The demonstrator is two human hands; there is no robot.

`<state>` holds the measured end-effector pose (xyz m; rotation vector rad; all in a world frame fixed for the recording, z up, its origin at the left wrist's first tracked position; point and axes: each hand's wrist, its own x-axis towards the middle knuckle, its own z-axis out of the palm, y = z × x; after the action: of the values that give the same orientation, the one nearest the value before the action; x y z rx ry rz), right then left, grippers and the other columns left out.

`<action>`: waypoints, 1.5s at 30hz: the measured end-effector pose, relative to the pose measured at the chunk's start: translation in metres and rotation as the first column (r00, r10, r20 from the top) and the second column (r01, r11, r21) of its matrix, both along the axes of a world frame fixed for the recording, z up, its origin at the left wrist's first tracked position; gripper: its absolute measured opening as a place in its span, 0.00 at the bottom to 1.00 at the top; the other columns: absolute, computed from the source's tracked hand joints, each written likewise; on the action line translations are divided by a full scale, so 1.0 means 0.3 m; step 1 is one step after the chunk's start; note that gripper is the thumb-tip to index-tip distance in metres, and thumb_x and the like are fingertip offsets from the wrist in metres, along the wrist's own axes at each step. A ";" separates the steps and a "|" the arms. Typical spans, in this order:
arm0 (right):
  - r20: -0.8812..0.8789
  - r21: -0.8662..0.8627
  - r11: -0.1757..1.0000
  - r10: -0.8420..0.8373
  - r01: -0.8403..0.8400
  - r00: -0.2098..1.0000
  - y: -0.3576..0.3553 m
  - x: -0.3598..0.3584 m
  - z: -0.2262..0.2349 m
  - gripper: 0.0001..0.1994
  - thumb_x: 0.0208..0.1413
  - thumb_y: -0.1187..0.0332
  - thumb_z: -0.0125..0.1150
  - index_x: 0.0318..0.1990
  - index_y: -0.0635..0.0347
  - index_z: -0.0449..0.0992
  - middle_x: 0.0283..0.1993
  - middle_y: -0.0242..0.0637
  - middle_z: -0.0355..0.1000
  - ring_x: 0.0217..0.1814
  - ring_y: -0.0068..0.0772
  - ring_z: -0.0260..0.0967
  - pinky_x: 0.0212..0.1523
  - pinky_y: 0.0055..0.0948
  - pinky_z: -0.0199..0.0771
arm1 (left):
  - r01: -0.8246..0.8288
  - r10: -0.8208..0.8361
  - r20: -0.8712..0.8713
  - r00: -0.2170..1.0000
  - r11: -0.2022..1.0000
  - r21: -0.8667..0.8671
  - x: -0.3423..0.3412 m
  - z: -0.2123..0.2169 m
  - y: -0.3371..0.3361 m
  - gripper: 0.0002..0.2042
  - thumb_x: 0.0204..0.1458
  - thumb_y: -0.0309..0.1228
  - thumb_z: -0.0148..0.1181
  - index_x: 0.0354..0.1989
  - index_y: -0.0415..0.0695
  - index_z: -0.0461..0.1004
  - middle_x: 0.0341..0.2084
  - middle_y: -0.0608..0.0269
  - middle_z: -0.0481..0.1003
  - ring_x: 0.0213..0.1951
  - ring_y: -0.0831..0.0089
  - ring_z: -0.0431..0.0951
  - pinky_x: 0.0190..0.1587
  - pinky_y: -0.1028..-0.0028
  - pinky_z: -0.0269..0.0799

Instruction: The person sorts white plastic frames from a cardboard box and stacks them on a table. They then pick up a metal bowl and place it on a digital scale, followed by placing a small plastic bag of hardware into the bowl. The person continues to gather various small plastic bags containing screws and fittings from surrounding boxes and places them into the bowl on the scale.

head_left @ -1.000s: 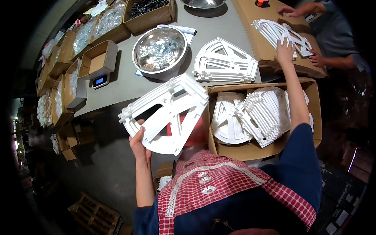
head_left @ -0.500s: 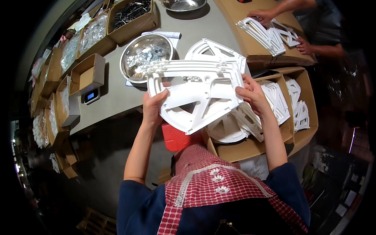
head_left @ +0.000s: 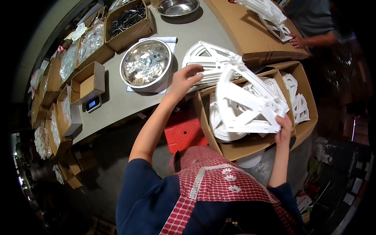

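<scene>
A: From my seat, the big box (head_left: 250, 147) is my landmark. The white frame (head_left: 246, 103) stands on edge over it, tilted, its lower corner pinched by the right hand (head_left: 284, 129) at the box's right side.

B: And the left hand (head_left: 184, 80)?

A: Up-left of the box, fingers spread wide, holding nothing, fingertips at the flat frame (head_left: 207, 62) lying on the tabletop (head_left: 113, 103). I'd say a single corner pinch is weak for a part that broad; I'd steady the far edge with the free hand and keep it clear of the stacked frames inside.

B: What can't you read?

A: How many frames sit in the box; the raised one hides them. The bowl (head_left: 146, 64), left of the box, holds small shiny parts I can't identify. Another person's hand (head_left: 297, 40), above the box, is cut off by the dark rim.
</scene>
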<state>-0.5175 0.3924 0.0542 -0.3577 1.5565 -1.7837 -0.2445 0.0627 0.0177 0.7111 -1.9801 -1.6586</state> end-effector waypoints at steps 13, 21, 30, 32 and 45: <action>-0.120 0.070 0.965 -0.244 0.253 0.962 0.280 -0.047 -0.008 0.27 0.47 0.73 0.58 0.58 0.72 0.68 0.52 0.40 0.73 0.52 0.33 0.71 0.57 0.28 0.66 | 0.456 0.072 0.495 0.866 0.297 -0.839 -0.263 -0.266 -0.104 0.30 0.59 0.50 0.49 0.70 0.72 0.48 0.71 0.62 0.48 0.71 0.53 0.48 0.63 0.28 0.40; -0.025 0.054 0.982 0.185 -0.183 0.982 -0.229 -0.142 0.059 0.24 0.47 0.73 0.58 0.55 0.72 0.71 0.51 0.42 0.75 0.51 0.31 0.73 0.54 0.26 0.69 | 0.395 0.379 0.543 0.749 0.403 -0.826 -0.376 -0.318 -0.414 0.31 0.61 0.47 0.47 0.72 0.70 0.44 0.72 0.58 0.44 0.72 0.49 0.44 0.62 0.28 0.39; 0.019 0.134 0.885 0.447 -0.446 0.894 -0.767 -0.219 -0.158 0.18 0.46 0.72 0.62 0.47 0.68 0.76 0.40 0.36 0.77 0.37 0.24 0.74 0.39 0.23 0.73 | 0.415 -0.069 0.548 0.833 0.734 -0.538 -0.403 -0.308 -0.782 0.31 0.50 0.54 0.60 0.65 0.74 0.62 0.72 0.68 0.49 0.73 0.60 0.40 0.67 0.36 0.28; 0.010 0.213 0.875 0.442 -0.434 0.897 -0.784 -0.258 -0.257 0.19 0.46 0.70 0.64 0.47 0.66 0.76 0.39 0.35 0.77 0.37 0.23 0.73 0.36 0.22 0.71 | 0.440 -0.281 0.452 0.846 0.847 -0.298 -0.394 -0.230 -0.804 0.24 0.55 0.48 0.57 0.61 0.59 0.70 0.71 0.63 0.51 0.74 0.63 0.35 0.70 0.48 0.29; -0.824 0.557 0.814 0.515 0.168 0.237 -0.708 -0.163 -0.367 0.23 0.57 0.51 0.56 0.50 0.63 0.77 0.58 0.42 0.67 0.61 0.47 0.60 0.66 0.43 0.51 | 0.174 0.199 0.237 0.951 0.289 -0.941 -0.432 -0.295 -0.291 0.19 0.58 0.40 0.50 0.57 0.49 0.68 0.54 0.57 0.70 0.54 0.58 0.68 0.60 0.54 0.56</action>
<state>-0.5665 0.1801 -0.0558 -1.5220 2.6163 -0.6554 -0.3742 -0.0247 -0.0708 0.4598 -2.6449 -0.0086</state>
